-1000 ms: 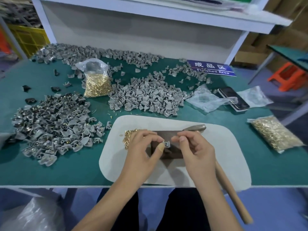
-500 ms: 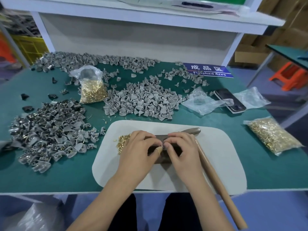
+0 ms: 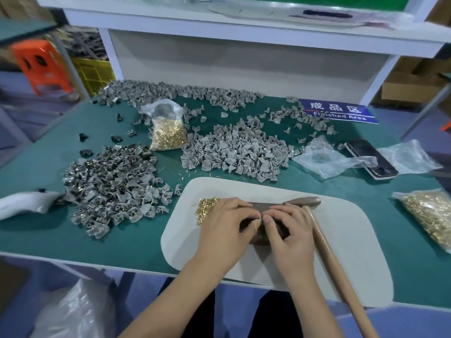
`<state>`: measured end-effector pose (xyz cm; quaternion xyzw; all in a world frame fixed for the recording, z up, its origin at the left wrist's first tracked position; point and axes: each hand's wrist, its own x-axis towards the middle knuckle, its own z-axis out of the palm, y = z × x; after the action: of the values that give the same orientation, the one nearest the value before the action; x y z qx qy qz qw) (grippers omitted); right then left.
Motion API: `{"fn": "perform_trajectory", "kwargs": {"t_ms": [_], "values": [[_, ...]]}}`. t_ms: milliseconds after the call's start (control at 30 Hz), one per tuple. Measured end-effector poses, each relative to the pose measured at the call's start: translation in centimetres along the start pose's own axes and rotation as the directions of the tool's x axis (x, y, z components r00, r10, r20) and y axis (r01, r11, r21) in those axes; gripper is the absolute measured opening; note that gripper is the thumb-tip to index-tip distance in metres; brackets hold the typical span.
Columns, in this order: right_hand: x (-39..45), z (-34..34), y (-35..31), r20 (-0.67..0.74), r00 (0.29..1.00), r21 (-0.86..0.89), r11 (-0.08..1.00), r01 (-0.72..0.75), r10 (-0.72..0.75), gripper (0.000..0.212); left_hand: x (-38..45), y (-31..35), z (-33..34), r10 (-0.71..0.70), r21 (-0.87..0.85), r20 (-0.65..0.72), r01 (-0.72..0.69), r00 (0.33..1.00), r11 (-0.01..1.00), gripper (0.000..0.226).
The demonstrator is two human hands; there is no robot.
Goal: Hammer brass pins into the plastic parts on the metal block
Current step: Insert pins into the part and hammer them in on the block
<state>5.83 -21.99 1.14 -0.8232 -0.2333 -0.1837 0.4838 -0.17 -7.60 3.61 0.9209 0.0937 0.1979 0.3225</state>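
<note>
We are bringing our left hand (image 3: 225, 225) and right hand (image 3: 289, 228) closer together over the metal block (image 3: 266, 236) near the bench's front edge — both now pinching something hidden, probably seating a pin — hammer (image 3: 324, 245) lying untouched.

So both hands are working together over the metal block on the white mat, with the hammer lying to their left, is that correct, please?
Not quite: the hammer lies to the right of the hands, its wooden handle running along the right hand toward the table edge, as the head view shows. The rest holds: the left hand and the right meet over the metal block on the white mat.
</note>
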Motion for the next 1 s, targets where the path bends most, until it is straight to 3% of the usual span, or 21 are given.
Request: {"fn": "perform_trajectory", "kwargs": {"t_ms": [500,700,833,1000], "values": [[0.1,-0.7,-0.9,0.007,0.996,0.054,0.994,-0.094,0.094,0.006,0.3,0.0,-0.1,0.0,0.035,0.024,-0.001,1.0,0.999,0.009],[1.0,-2.0,-2.3,0.114,0.992,-0.337,0.941,-0.007,0.048,0.007,0.8,0.2,-0.7,0.029,0.103,0.119,-0.041,0.992,0.994,0.013],[1.3,-2.5,-2.4,0.181,0.983,-0.406,0.912,0.057,0.019,0.007,0.8,0.4,-0.5,0.007,0.11,0.086,-0.016,0.996,0.994,0.012],[1.6,-2.8,-2.3,0.2,0.974,-0.34,0.94,-0.035,0.109,0.001,0.5,0.4,-0.5,0.012,0.107,0.072,-0.02,0.997,0.994,0.011]]}}
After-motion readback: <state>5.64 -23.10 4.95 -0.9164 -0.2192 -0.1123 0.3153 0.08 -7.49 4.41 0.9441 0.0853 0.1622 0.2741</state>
